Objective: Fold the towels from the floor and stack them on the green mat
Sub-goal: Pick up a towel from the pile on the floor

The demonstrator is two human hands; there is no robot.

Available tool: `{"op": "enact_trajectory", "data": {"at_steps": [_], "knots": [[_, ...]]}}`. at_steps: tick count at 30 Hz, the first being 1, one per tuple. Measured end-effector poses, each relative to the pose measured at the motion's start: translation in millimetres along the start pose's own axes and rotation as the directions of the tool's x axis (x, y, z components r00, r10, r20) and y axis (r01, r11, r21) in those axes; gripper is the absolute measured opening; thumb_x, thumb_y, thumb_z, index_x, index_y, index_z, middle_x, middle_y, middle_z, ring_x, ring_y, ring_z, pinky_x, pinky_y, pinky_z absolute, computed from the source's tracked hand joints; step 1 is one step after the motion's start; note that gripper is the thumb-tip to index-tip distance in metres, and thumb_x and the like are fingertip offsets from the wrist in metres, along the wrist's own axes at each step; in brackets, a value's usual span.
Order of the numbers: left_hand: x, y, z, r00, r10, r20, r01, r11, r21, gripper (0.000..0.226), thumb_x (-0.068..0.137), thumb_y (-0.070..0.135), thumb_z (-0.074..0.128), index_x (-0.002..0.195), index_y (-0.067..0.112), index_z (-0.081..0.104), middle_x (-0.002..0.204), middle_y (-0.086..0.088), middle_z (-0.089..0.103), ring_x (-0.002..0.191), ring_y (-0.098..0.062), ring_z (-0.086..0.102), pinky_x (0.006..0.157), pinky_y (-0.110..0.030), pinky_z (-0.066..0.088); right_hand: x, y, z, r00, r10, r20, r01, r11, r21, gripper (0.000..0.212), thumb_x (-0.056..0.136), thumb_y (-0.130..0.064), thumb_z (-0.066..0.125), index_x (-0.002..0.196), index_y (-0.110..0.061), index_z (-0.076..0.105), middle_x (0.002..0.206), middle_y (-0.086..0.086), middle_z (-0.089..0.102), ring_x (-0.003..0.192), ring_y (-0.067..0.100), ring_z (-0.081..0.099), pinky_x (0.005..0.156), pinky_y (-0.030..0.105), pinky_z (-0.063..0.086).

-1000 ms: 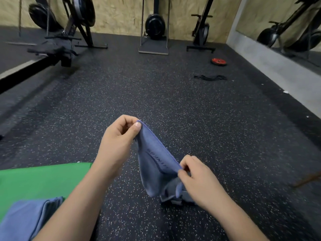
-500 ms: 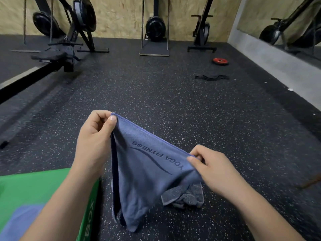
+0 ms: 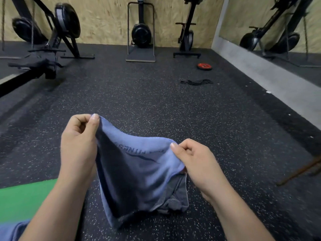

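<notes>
The speckled black floor spreads all round the blue towel, the landmark here. The green mat lies flat on the floor, left of the blue towel and nearer the person. The blue towel itself sags in the air between both hands, its lower end down by the floor. The left hand pinches its upper left corner between thumb and curled fingers. The right hand, set lower, pinches its upper right hem the same way. A crumpled grey towel lies on the floor under the blue towel's right side, partly hidden by it. A second blue cloth rests on the mat far to its lower left. Well beyond the blue towel, to the right, lie a black strap and a red weight plate
</notes>
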State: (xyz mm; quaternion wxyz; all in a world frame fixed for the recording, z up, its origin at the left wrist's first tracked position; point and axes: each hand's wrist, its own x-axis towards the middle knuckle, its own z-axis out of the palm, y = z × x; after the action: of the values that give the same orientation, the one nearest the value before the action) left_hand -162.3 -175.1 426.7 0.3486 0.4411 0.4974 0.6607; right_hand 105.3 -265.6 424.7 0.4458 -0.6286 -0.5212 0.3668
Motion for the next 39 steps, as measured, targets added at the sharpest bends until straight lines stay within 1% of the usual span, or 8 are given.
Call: {"op": "enact_trajectory", "data": {"at_steps": [4, 9, 13, 16, 23, 29, 34, 39], "knots": [[-19.4, -7.6, 27.1, 0.996, -0.015, 0.091, 0.009, 0.998, 0.069, 0.017, 0.102, 0.035, 0.074, 0.095, 0.019, 0.072, 0.079, -0.003, 0.063, 0.076, -0.018, 0.051, 0.070, -0.036, 0.042, -8.4, -16.7, -4.8, 0.982, 0.060, 0.177, -0.122, 0.925, 0.359, 0.031, 0.102, -0.035, 0.073, 0.096, -0.005, 0.068, 0.075, 0.009, 0.070, 0.065, 0.016, 0.060, 0.061, 0.027, 0.048], [-47.2, -12.0, 39.5, 0.976, -0.028, 0.217, -0.022, 0.974, 0.224, 0.009, 0.099, 0.033, 0.078, 0.092, 0.027, 0.076, 0.081, 0.000, 0.079, 0.072, -0.012, 0.066, 0.075, -0.043, 0.059, -10.7, -22.1, -7.2, 0.994, 0.079, 0.074, -0.106, 0.860, 0.499, 0.024, 0.103, -0.020, 0.071, 0.125, -0.020, 0.062, 0.093, 0.019, 0.078, 0.079, 0.021, 0.069, 0.068, 0.034, 0.056], [-69.8, -7.7, 51.2, 0.945, -0.031, 0.324, -0.025, 0.986, 0.166, 0.012, 0.100, 0.021, 0.077, 0.090, 0.028, 0.075, 0.078, -0.001, 0.078, 0.069, -0.012, 0.064, 0.071, -0.041, 0.057, -12.5, -29.4, -8.6, 0.995, 0.032, 0.095, -0.073, 0.880, 0.469, 0.014, 0.106, -0.006, 0.061, 0.114, -0.011, 0.071, 0.098, 0.012, 0.082, 0.093, 0.024, 0.079, 0.079, 0.034, 0.060], [-81.8, -0.1, 60.6, 0.922, -0.046, 0.385, 0.003, 0.994, 0.112, 0.009, 0.100, 0.019, 0.076, 0.093, 0.025, 0.075, 0.083, -0.006, 0.080, 0.075, -0.020, 0.070, 0.079, -0.056, 0.061, -14.0, -31.2, -7.8, 0.994, -0.012, 0.107, -0.028, 0.930, 0.366, 0.021, 0.097, 0.001, 0.068, 0.110, -0.013, 0.075, 0.096, 0.007, 0.082, 0.092, 0.018, 0.078, 0.085, 0.031, 0.061], [-90.0, 4.6, 61.4, 0.903, -0.007, 0.429, -0.011, 0.999, 0.039, 0.018, 0.099, 0.013, 0.077, 0.105, 0.026, 0.067, 0.090, -0.010, 0.081, 0.080, -0.026, 0.070, 0.079, -0.056, 0.057, -13.5, -24.1, -2.7, 0.987, -0.160, -0.006, 0.160, 0.987, 0.016, 0.007, 0.094, -0.020, 0.079, 0.091, -0.025, 0.074, 0.084, -0.003, 0.076, 0.082, 0.015, 0.073, 0.083, 0.043, 0.059], [-90.6, 6.3, 56.2, 0.901, 0.065, 0.428, -0.125, 0.986, 0.114, 0.016, 0.098, 0.009, 0.077, 0.102, 0.025, 0.074, 0.079, -0.007, 0.075, 0.075, -0.039, 0.064, 0.071, -0.053, 0.055, -13.6, -24.2, 3.5, 0.959, -0.246, -0.143, 0.216, 0.956, -0.197, 0.018, 0.092, -0.030, 0.079, 0.081, -0.028, 0.066, 0.108, -0.018, 0.059, 0.110, 0.000, 0.059, 0.088, 0.007, 0.038], [-92.1, 6.5, 53.5, 0.911, 0.068, 0.407, -0.127, 0.984, 0.121, 0.017, 0.096, 0.008, 0.078, 0.100, 0.024, 0.075, 0.079, -0.005, 0.076, 0.076, -0.045, 0.066, 0.074, -0.061, 0.059, -12.9, -25.4, 7.5, 0.976, -0.202, -0.084, 0.189, 0.972, -0.142, 0.020, 0.094, -0.030, 0.078, 0.081, -0.024, 0.063, 0.084, -0.009, 0.069, 0.081, 0.007, 0.064, 0.070, 0.017, 0.047], [-92.2, 12.1, 53.1, 0.919, 0.044, 0.392, -0.101, 0.987, 0.126, 0.017, 0.095, 0.009, 0.077, 0.097, 0.025, 0.075, 0.083, -0.003, 0.080, 0.081, -0.040, 0.073, 0.079, -0.060, 0.062, -13.8, -25.9, 11.2, 0.979, -0.200, -0.026, 0.198, 0.977, -0.077, 0.010, 0.099, -0.029, 0.076, 0.091, -0.026, 0.071, 0.085, -0.012, 0.074, 0.083, 0.007, 0.068, 0.071, 0.019, 0.051]]}}
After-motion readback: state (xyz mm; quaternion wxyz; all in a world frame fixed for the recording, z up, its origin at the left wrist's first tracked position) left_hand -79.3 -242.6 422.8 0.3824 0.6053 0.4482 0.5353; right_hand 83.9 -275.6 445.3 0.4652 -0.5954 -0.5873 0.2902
